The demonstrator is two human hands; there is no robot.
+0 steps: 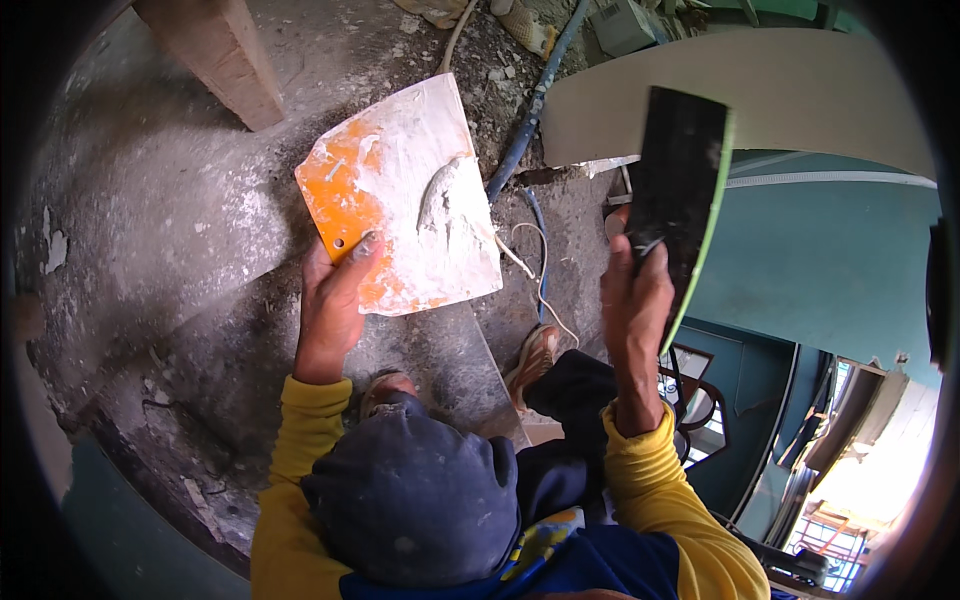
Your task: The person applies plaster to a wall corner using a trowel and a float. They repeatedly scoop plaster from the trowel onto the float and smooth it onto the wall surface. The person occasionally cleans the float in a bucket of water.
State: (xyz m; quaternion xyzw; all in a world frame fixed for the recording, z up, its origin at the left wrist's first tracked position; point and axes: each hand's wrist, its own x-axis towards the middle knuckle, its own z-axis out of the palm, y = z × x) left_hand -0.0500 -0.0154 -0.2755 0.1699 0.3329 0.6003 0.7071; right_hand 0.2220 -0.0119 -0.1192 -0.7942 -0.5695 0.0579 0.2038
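My left hand point(338, 295) grips an orange plastic board point(340, 190) by its lower left corner, near a small hole, with the thumb on top. White plaster is smeared over much of the board, and a thicker lump of plaster point(447, 200) sits toward its right side. To the right, my right hand point(638, 310) is closed around a long black plastering float point(680, 170) with a bright green edge. The float is held up, apart from the board, its black face toward me. The fingers behind it are partly hidden.
A wooden post point(215, 60) stands at upper left on the stained concrete. Blue hose point(530, 115) and a thin pale cord point(542, 270) run across the rubble-strewn floor. A curved beige surface point(760, 90) and teal wall point(800, 240) lie at right. My sandalled feet are below.
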